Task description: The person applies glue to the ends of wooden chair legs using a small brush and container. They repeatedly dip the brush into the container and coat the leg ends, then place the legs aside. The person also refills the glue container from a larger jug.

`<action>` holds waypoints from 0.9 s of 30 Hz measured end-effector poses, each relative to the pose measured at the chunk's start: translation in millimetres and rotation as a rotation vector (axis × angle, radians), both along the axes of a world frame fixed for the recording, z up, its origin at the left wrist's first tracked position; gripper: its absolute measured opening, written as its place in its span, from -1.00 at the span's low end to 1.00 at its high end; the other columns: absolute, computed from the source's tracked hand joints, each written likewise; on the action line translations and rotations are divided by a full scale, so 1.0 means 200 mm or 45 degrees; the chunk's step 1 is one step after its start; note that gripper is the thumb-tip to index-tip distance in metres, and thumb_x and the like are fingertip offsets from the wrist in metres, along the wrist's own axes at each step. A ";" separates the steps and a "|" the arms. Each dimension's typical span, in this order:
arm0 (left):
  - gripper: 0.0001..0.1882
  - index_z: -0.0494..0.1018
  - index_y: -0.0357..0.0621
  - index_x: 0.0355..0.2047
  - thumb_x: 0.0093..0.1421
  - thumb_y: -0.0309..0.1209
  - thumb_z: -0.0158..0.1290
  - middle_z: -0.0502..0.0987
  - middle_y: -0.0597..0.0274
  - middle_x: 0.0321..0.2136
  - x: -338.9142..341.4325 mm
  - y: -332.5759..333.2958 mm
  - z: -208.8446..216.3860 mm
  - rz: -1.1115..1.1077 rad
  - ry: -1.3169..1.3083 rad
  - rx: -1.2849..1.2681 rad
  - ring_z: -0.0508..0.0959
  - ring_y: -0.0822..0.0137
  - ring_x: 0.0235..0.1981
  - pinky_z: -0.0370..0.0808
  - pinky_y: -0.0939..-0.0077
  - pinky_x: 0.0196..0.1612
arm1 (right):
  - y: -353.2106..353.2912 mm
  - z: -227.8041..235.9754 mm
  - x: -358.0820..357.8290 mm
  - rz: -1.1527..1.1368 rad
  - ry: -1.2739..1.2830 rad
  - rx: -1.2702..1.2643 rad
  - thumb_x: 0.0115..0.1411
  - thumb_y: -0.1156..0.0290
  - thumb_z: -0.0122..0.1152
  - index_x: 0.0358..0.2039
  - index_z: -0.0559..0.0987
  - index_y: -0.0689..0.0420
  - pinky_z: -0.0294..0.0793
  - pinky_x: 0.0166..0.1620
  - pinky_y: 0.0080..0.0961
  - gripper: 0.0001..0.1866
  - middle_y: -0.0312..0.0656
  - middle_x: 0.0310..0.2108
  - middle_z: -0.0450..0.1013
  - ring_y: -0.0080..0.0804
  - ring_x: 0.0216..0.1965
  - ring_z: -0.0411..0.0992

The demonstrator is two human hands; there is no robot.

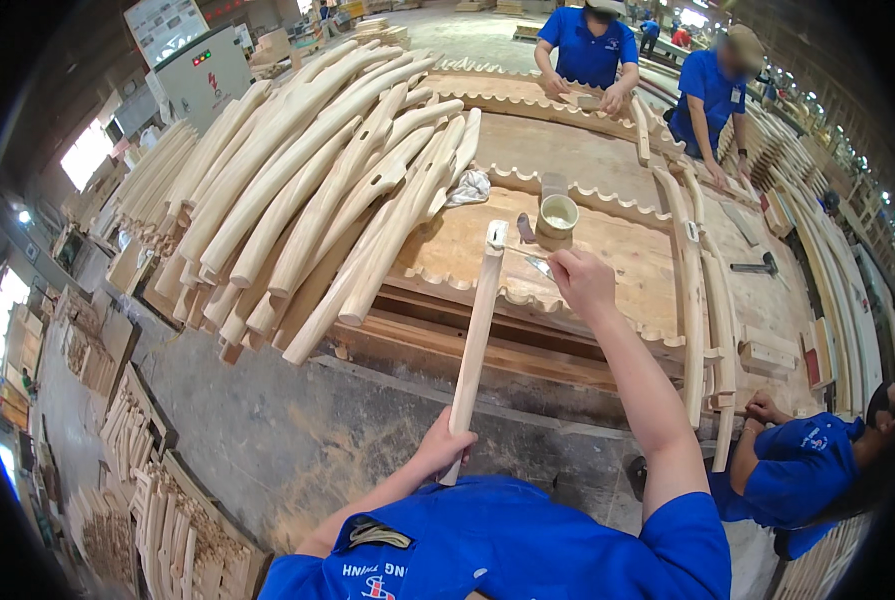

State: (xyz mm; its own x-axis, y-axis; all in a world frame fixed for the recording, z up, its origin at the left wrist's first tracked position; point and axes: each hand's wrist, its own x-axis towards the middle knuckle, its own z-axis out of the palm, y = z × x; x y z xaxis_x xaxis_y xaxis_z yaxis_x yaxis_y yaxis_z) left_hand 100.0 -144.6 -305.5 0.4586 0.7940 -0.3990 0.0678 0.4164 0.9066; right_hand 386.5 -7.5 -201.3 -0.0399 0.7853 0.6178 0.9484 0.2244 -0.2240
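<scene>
I have the left hand [441, 442] wrapped around the bar [479, 345] near its close end; stiff, smooth, probably weighty, better held mid-length, ahead of it. The right hand [583, 283] pinches a scraper [539, 266].

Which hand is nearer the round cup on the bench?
Right. The right hand is just on the near side of the round cup, holding a flat-bladed tool; the left hand is farther back, gripping the wooden piece near the person's body.

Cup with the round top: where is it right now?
In the head view, the cup sits on the wooden table, a little right of centre, just beyond the person's right hand.
</scene>
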 end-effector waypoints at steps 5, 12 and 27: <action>-0.50 0.11 -0.27 -0.03 0.02 -0.51 0.03 0.36 0.20 -0.60 -0.01 0.00 0.00 0.014 -0.010 -0.021 0.40 0.39 -0.72 0.38 0.49 -0.64 | -0.03 0.02 -0.02 0.046 0.103 -0.013 0.10 0.29 0.11 -0.50 0.50 0.00 0.42 -0.47 -0.33 -0.88 -0.28 -0.55 0.45 -0.26 -0.47 0.45; -0.51 0.12 -0.26 -0.05 0.02 -0.51 0.03 0.36 0.19 -0.60 0.02 0.00 0.02 -0.010 -0.005 0.004 0.40 0.39 -0.72 0.38 0.48 -0.64 | 0.10 0.03 -0.01 -0.074 0.128 0.013 0.11 0.29 0.10 -0.50 0.51 -0.01 0.42 -0.47 -0.32 -0.89 -0.28 -0.56 0.45 -0.25 -0.49 0.45; -0.53 0.13 -0.28 -0.08 0.01 -0.49 0.02 0.36 0.20 -0.61 0.02 -0.01 0.02 0.003 0.014 0.010 0.40 0.40 -0.71 0.39 0.49 -0.63 | 0.08 0.08 0.06 -0.028 0.075 0.042 0.07 0.31 0.13 -0.51 0.52 -0.01 0.41 -0.48 -0.35 -0.92 -0.27 -0.56 0.47 -0.25 -0.50 0.46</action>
State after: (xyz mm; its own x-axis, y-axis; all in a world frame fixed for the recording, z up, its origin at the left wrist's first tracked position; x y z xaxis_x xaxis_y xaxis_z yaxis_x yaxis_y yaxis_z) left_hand 103.9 -146.4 -301.0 0.4523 0.7982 -0.3979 0.0766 0.4097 0.9090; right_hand 398.3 8.5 -185.8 0.0144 0.7649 0.6439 0.9386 0.2117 -0.2724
